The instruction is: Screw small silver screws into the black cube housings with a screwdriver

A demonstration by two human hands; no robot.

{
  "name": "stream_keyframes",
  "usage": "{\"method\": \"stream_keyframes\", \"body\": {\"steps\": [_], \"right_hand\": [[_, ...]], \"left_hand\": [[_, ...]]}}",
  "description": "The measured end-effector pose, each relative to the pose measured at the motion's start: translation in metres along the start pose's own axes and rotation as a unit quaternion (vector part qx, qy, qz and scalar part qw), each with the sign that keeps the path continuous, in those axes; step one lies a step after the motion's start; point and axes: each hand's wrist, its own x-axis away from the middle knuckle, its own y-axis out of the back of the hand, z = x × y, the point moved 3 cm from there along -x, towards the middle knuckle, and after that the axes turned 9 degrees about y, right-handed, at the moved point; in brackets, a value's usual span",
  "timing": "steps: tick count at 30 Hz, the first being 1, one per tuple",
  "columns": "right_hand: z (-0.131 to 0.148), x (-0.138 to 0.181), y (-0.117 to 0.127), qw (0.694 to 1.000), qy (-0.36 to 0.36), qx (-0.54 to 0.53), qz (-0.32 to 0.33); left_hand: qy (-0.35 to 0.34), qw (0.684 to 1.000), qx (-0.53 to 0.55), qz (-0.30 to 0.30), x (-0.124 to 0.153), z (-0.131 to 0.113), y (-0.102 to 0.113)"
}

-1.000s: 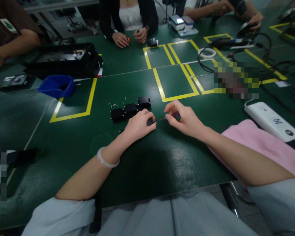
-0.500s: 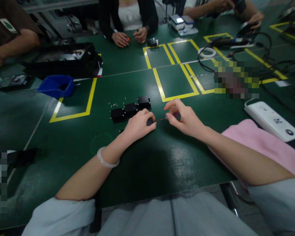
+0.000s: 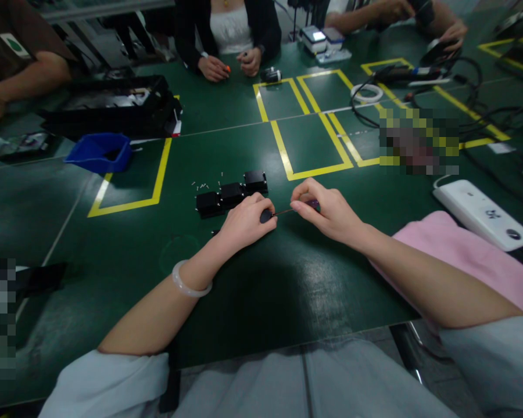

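My left hand (image 3: 248, 222) rests low over the table, fingers closed round a small black part (image 3: 265, 216) whose rounded end shows at the fingertips. The rest of that part is hidden. From the right, my right hand (image 3: 326, 208) grips a thin screwdriver (image 3: 283, 212) between thumb and fingers, with its shaft lying nearly level and its tip at the black part. A bit of the dark purplish handle shows inside the palm. Just beyond my left hand stands a row of three black box-shaped units (image 3: 231, 193). Several tiny screws (image 3: 202, 186) lie scattered behind them.
To the left are a blue bin (image 3: 99, 152) and a long black housing (image 3: 113, 104). A pink cloth (image 3: 444, 244) and a white power strip (image 3: 483, 213) lie by my right arm. Cables (image 3: 470, 104) spread at the far right. Co-workers' hands (image 3: 213, 68) are across the table.
My right hand's thumb and forefinger have shifted slightly left along the screwdriver, with the fingers curled closer. My left hand and the black part stay in place.
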Motion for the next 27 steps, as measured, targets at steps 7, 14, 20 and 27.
{"method": "stream_keyframes", "body": {"steps": [7, 14, 20, 27], "right_hand": [[0.0, 0.0, -0.0004, 0.999, 0.007, 0.029, -0.027], [-0.0001, -0.0009, 0.0017, 0.999, -0.024, 0.036, -0.006], [0.0013, -0.0014, 0.0024, 0.999, -0.004, 0.039, -0.02], [0.0003, -0.0008, 0.0015, 0.999, -0.008, 0.038, -0.017]], "left_hand": [[0.0, 1.0, 0.001, 0.004, 0.0002, -0.0002, -0.0008], [0.003, 1.0, 0.004, 0.006, 0.0003, -0.0002, 0.0001], [0.003, 1.0, 0.006, 0.007, 0.0, -0.0003, 0.0004], [0.005, 1.0, 0.006, 0.01, -0.001, 0.0004, -0.0002]]}}
